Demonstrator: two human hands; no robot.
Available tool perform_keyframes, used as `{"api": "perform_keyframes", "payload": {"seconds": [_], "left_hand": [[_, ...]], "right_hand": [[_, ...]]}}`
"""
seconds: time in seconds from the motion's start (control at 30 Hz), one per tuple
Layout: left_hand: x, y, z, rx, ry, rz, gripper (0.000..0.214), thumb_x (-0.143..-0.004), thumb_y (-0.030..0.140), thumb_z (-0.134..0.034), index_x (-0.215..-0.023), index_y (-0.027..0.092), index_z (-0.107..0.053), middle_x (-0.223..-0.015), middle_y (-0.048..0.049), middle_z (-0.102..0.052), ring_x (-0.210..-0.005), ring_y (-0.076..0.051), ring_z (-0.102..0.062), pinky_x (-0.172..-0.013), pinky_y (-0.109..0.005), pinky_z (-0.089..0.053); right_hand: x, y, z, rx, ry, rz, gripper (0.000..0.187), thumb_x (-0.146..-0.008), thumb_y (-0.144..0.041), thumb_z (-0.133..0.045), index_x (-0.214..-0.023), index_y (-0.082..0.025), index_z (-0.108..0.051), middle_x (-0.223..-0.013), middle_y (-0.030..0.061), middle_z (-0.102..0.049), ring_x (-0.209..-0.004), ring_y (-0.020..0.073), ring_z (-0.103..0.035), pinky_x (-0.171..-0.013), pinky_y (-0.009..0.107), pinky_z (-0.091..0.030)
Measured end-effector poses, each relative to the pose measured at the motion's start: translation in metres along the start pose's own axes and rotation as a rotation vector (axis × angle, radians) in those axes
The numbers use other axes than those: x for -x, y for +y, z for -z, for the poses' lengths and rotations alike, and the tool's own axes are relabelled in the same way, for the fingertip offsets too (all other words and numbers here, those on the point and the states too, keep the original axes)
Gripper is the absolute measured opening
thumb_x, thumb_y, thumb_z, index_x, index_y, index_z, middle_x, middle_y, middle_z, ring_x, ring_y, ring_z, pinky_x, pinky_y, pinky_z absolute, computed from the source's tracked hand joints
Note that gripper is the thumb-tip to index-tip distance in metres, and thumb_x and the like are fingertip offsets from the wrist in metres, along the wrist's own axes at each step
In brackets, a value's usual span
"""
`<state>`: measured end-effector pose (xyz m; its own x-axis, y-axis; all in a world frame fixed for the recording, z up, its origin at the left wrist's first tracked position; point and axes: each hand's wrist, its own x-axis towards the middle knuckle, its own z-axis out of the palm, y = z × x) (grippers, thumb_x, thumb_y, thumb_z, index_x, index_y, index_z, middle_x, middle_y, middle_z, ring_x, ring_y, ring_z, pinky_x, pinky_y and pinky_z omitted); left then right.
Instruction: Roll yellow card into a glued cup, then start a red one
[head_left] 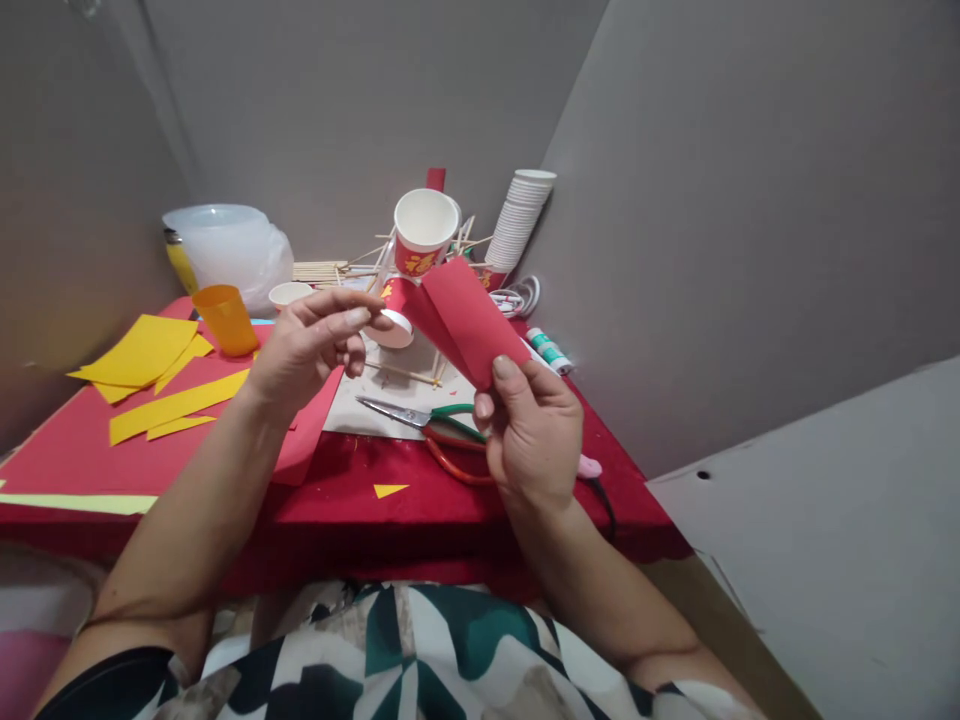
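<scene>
My right hand (531, 432) pinches the lower end of a folded red paper strip (469, 318), thumb on top, holding it up over the table. My left hand (315, 340) is closed in a pinch, fingertips at a white tape roll (391, 328) beside the strip's far end. Whether the roll is gripped or only touched is unclear. Below the hands lie green-handled scissors (420, 413) on a white sheet (390, 390).
The red table (360, 500) carries yellow paper pieces (154, 375), an orange cup (223, 318), a red-and-white paper cup (421, 234) on wooden sticks, a stack of white cups (521, 220), a glue stick (549, 350) and a white plastic container (225, 245). Grey walls close in behind and right.
</scene>
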<state>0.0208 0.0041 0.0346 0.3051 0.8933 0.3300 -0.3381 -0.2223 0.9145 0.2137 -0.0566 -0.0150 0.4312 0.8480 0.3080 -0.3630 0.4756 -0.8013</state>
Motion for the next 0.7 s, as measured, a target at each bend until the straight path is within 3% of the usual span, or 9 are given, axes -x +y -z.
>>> {"api": "perform_keyframes", "payload": {"seconds": [0.1, 0.2, 0.33, 0.4, 0.53, 0.7], "left_hand": [[0.004, -0.005, -0.009, -0.025, 0.000, -0.022, 0.021, -0.066, 0.030, -0.083, -0.071, 0.014, -0.071, -0.058, 0.0004, -0.067, -0.043, -0.007, -0.056, -0.040, -0.016, -0.046], [0.003, -0.010, -0.012, -0.010, 0.077, -0.072, 0.022, -0.067, 0.033, -0.083, -0.071, 0.016, -0.069, -0.050, 0.0038, -0.059, -0.041, -0.007, -0.053, -0.038, -0.016, -0.043], [-0.003, -0.011, -0.005, 0.013, 0.280, -0.246, 0.026, -0.066, 0.037, -0.084, -0.077, 0.018, -0.069, -0.058, 0.0052, -0.061, -0.040, -0.004, -0.050, -0.037, -0.015, -0.041], [-0.006, -0.010, -0.001, -0.002, 0.319, -0.307, 0.026, -0.067, 0.037, -0.084, -0.080, 0.018, -0.071, -0.070, 0.0033, -0.067, -0.041, -0.003, -0.052, -0.038, -0.015, -0.042], [-0.007, -0.011, 0.002, -0.073, 0.255, -0.278, 0.025, -0.072, 0.037, -0.081, -0.088, 0.019, -0.073, -0.084, 0.0009, -0.071, -0.043, -0.003, -0.056, -0.042, -0.017, -0.047], [-0.005, -0.015, 0.002, -0.139, 0.159, -0.151, 0.030, -0.071, 0.039, -0.083, -0.092, 0.020, -0.074, -0.067, 0.0039, -0.067, -0.041, -0.005, -0.057, -0.041, -0.017, -0.047]], "right_hand": [[-0.003, 0.003, -0.010, 0.004, -0.029, 0.024, 0.027, -0.076, -0.033, -0.079, -0.061, -0.019, -0.061, -0.045, -0.0088, -0.053, -0.036, 0.0040, -0.044, -0.034, 0.016, -0.032], [-0.002, 0.011, -0.018, -0.007, -0.067, 0.004, 0.023, -0.078, -0.033, -0.078, -0.065, -0.019, -0.065, -0.045, -0.0081, -0.055, -0.037, 0.0044, -0.045, -0.036, 0.016, -0.034], [0.000, 0.021, -0.021, 0.055, -0.080, 0.007, 0.025, -0.079, -0.036, -0.078, -0.067, -0.018, -0.066, -0.046, -0.0069, -0.057, -0.038, 0.0042, -0.044, -0.037, 0.015, -0.034], [0.001, 0.025, -0.020, 0.088, -0.083, 0.008, 0.027, -0.079, -0.038, -0.077, -0.066, -0.017, -0.066, -0.046, -0.0065, -0.057, -0.038, 0.0041, -0.044, -0.037, 0.015, -0.034], [0.003, 0.030, -0.018, 0.119, -0.105, -0.033, 0.028, -0.080, -0.042, -0.076, -0.069, -0.017, -0.067, -0.047, -0.0063, -0.057, -0.039, 0.0044, -0.043, -0.037, 0.016, -0.034], [0.006, 0.032, -0.018, 0.130, -0.123, -0.052, 0.030, -0.081, -0.042, -0.075, -0.068, -0.017, -0.066, -0.048, -0.0063, -0.057, -0.040, 0.0047, -0.043, -0.038, 0.017, -0.033]]}}
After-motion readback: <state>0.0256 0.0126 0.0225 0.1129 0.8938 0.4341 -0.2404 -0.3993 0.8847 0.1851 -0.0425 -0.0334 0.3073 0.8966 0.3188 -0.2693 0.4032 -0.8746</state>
